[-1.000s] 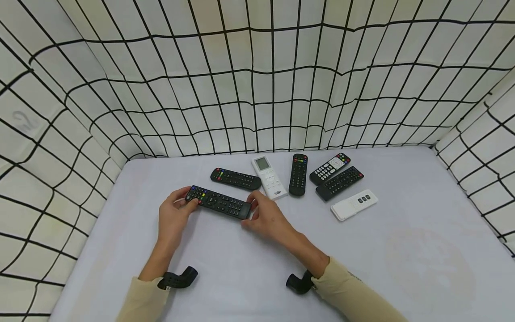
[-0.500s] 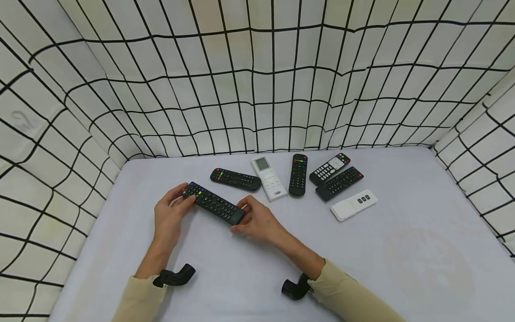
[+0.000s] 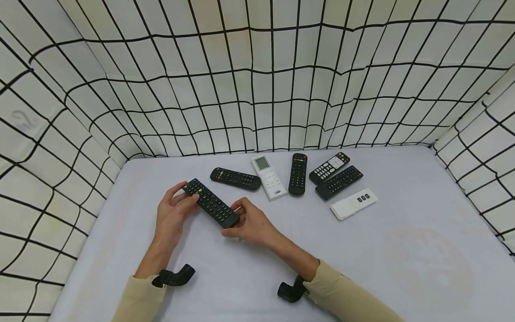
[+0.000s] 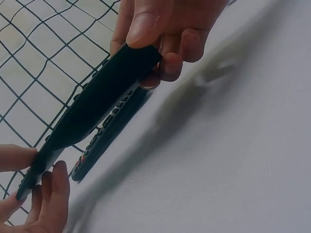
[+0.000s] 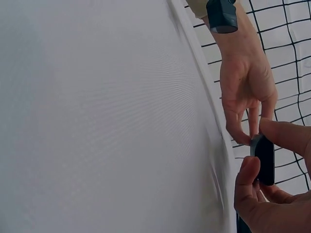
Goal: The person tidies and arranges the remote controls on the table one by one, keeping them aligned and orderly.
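Observation:
A long black remote control [image 3: 212, 204] is tilted between both hands, its coloured buttons toward the upper left. My left hand [image 3: 172, 218] pinches the far end, thumb over the top face. At the plain near end, my right hand [image 3: 254, 224] grips the remote between thumb and fingers. The left wrist view shows the remote's dark side [image 4: 82, 109] raised over the white cloth, its shadow below. Only the plain end of the remote [image 5: 266, 160] shows in the right wrist view, between the right thumb and fingers.
Behind the hands lie a black remote [image 3: 235, 178] and a white remote with a screen [image 3: 269, 178]. Further right are another black remote [image 3: 298, 174], two slanted remotes [image 3: 330, 168] side by side, and a white three-button remote [image 3: 354, 204]. Black netting [image 3: 253, 103] surrounds the white-covered table.
The held remote has turned to point more steeply toward the near right. My right hand has moved left and nearer the body with its end; the left hand has shifted slightly. Other remotes stay put.

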A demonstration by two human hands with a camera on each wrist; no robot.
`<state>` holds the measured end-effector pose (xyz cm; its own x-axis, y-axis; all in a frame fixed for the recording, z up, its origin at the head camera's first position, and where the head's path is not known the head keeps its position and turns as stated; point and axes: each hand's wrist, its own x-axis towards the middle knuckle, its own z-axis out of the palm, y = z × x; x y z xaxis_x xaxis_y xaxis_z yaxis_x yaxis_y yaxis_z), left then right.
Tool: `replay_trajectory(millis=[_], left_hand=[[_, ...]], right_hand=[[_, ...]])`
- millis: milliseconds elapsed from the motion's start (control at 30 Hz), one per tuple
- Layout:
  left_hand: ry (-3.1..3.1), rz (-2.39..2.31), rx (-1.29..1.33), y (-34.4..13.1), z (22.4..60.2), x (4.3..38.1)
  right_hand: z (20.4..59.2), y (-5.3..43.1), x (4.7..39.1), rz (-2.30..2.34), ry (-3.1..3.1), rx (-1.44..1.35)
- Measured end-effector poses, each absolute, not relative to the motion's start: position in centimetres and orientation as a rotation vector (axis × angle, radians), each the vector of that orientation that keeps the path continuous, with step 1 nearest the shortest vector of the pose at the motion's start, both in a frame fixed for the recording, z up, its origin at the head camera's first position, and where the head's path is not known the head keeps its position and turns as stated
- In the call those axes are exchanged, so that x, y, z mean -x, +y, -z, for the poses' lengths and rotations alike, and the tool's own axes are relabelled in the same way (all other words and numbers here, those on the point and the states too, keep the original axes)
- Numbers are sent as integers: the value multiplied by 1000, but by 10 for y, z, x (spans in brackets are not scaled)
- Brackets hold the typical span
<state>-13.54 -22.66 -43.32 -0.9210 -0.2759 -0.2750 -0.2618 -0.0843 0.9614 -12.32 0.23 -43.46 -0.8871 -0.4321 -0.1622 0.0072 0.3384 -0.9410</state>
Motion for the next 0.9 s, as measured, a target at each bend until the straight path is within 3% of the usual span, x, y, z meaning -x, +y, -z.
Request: replay_trajectory(millis=[300,900], left_hand=[[-2168,2369,-445,-231,432,133],[-2290,2220,-596,-232,430,137]], right_hand=[[436,-4,123,1577,2191,415],[441,-12,126,1650,2150,562]])
